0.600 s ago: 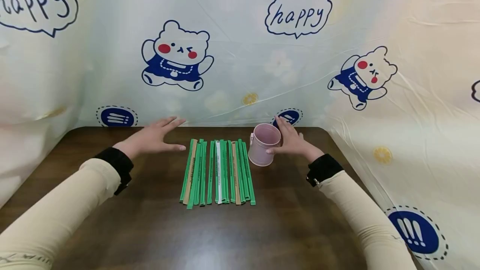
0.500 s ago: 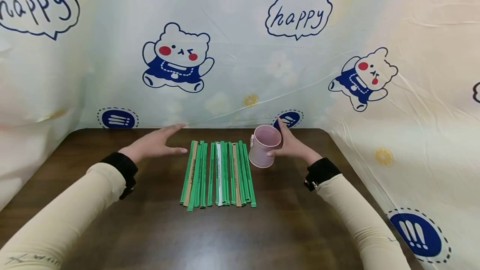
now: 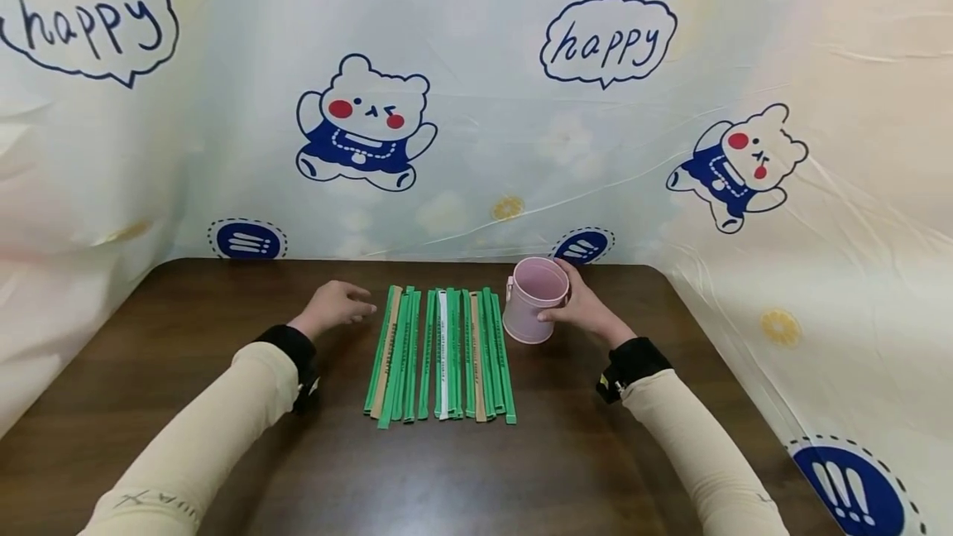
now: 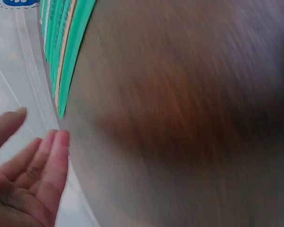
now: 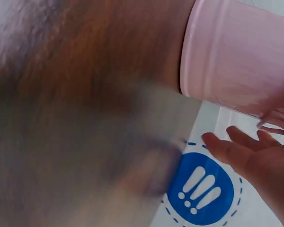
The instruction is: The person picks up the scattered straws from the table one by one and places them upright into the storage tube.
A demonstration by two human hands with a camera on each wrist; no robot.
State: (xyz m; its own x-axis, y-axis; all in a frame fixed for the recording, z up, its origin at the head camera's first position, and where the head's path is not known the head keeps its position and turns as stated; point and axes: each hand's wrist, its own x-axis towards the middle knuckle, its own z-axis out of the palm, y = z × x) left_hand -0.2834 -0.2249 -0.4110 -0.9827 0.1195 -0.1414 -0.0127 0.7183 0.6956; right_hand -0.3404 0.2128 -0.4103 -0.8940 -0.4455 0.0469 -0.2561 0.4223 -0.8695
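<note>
A row of long, slim wrapped sticks (image 3: 439, 354), mostly green with a few brown and white, lies side by side on the brown table (image 3: 432, 478). Just left of the row's far end is my left hand (image 3: 338, 305), fingers loosely bent and holding nothing. The left wrist view shows its fingers (image 4: 54, 156) apart from the sticks. A pink bucket (image 3: 530, 313) stands upright right of the row. My right hand (image 3: 584, 304) reaches around its right side, thumb across the front. In the right wrist view, a gap shows between the fingers (image 5: 236, 153) and the bucket wall.
A patterned curtain (image 3: 476, 122) with cartoon bears and "happy" bubbles hangs behind the table and along both sides. The table's far edge runs just behind the bucket. A thin wire handle (image 5: 277, 124) hangs on the bucket's side.
My left hand has come down toward the sticks, its spread fingers drawing together. The right hand has closed in slightly around the bucket, which stays in place. The head view has tilted slightly.
</note>
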